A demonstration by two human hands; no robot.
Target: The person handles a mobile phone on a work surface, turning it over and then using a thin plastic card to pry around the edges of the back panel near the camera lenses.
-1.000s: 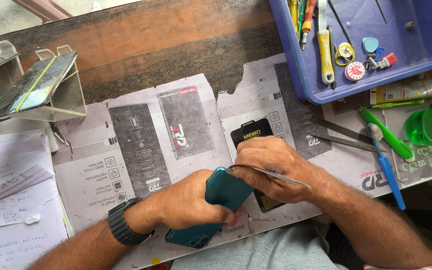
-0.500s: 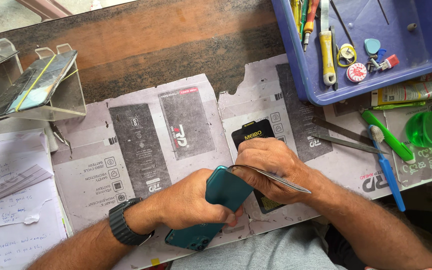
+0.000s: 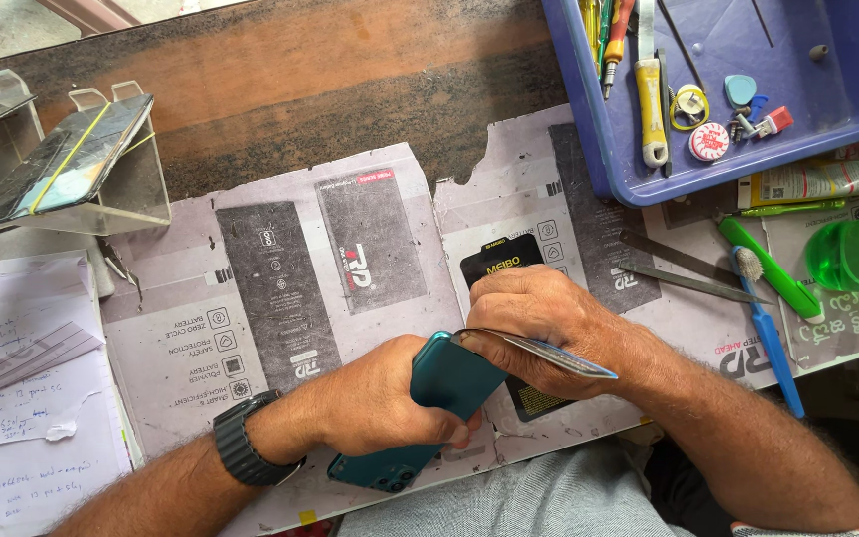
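Observation:
My left hand, with a black watch on its wrist, grips a teal smartphone held on edge at the near side of the table. My right hand pinches a thin flat card whose tip is pushed in at the phone's upper corner. A black phone battery lies flat on the paper just beyond my right hand, partly hidden under it.
Flattened grey packaging sheets cover the table. A blue tray of screwdrivers and small parts stands back right. Metal tweezers, a blue toothbrush, a green bottle lie right. Clear stand with a phone sits left, paper notes below.
Both hands stay in nearly the same place. The card in my right hand has shifted slightly along the phone's edge.

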